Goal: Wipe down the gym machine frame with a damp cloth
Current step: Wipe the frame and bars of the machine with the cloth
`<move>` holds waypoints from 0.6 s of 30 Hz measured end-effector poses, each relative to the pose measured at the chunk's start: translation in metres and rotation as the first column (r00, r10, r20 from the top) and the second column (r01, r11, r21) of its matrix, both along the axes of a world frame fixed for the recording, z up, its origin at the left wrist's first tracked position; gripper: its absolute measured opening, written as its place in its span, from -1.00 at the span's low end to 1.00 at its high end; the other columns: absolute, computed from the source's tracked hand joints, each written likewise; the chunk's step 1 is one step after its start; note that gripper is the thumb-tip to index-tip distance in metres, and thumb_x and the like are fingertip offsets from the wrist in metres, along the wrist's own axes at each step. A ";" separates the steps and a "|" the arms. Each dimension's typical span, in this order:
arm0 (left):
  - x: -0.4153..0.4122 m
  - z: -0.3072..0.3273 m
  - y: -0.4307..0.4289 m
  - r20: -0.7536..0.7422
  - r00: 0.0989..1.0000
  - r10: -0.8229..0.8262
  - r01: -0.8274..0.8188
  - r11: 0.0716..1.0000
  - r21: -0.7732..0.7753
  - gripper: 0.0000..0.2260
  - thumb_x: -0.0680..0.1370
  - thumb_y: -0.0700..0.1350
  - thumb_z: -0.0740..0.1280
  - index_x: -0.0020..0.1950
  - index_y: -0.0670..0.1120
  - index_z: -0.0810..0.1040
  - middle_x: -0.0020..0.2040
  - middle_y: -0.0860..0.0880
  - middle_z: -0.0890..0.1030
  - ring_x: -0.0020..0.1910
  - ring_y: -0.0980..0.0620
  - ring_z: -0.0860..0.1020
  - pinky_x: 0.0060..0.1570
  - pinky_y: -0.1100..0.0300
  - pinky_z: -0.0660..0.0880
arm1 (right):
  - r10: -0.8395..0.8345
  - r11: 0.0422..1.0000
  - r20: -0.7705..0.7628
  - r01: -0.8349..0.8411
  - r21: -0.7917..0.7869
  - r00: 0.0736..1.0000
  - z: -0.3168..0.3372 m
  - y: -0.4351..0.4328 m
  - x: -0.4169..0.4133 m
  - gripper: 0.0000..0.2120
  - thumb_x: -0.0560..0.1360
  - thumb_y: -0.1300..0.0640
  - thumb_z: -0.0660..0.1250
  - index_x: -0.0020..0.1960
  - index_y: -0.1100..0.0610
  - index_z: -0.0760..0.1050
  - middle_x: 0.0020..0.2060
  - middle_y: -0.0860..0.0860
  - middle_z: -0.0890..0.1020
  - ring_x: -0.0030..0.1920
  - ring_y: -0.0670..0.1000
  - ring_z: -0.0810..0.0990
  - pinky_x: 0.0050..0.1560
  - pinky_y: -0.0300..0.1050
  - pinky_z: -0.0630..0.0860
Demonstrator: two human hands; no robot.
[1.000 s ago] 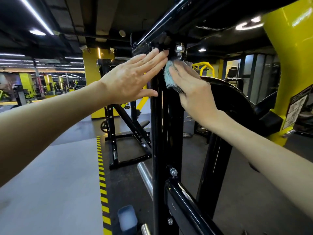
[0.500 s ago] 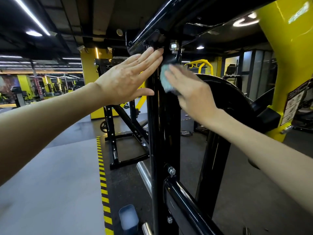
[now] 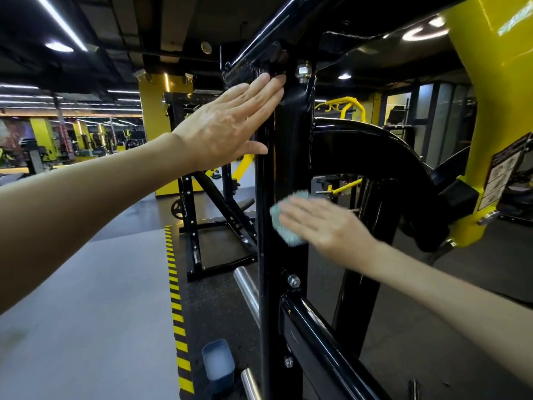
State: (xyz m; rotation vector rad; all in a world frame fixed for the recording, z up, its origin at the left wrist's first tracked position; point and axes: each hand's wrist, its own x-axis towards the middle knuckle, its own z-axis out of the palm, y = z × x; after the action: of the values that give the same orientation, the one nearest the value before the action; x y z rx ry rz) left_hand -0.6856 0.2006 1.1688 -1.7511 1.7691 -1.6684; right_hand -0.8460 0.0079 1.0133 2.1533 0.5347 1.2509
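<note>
A glossy black upright post (image 3: 284, 157) of the gym machine frame rises through the middle of the view, joined at the top to a slanted black bar (image 3: 259, 50). My left hand (image 3: 227, 125) lies flat against the post's upper left side, fingers straight, fingertips just under the joint. My right hand (image 3: 320, 223), blurred by motion, presses a light blue cloth (image 3: 284, 226) flat against the post's right face at mid height. Only the cloth's left part shows past my fingers.
A blue container (image 3: 217, 360) stands on the floor by the post's foot. Chrome pegs (image 3: 248, 293) stick out low on the frame. A curved black arm (image 3: 389, 157) and a yellow column (image 3: 496, 125) are to the right. A yellow-black striped floor edge (image 3: 176, 298) borders grey floor on the left.
My right hand has slid the cloth down the post from just under the top joint to mid height. My left hand has stayed flat near the top.
</note>
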 end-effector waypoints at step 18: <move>0.000 -0.007 -0.002 -0.013 1.000 -0.006 0.005 0.999 -0.032 -0.28 0.64 0.22 -0.03 0.59 -0.28 -0.05 0.61 -0.25 -0.04 0.60 -0.17 -0.07 0.56 -0.03 -0.06 | 0.032 0.999 -0.109 -0.029 0.034 0.993 -0.035 -0.004 -0.004 -0.68 0.51 0.40 0.25 0.22 0.26 0.59 0.22 0.18 0.61 0.25 0.15 0.58 0.09 0.02 0.62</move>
State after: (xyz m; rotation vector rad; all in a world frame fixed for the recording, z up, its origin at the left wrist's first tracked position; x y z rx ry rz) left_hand -0.6854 0.1981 1.1618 -1.7755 1.7637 -1.7004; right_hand -0.8502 0.0042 0.9786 2.2589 0.5988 1.1692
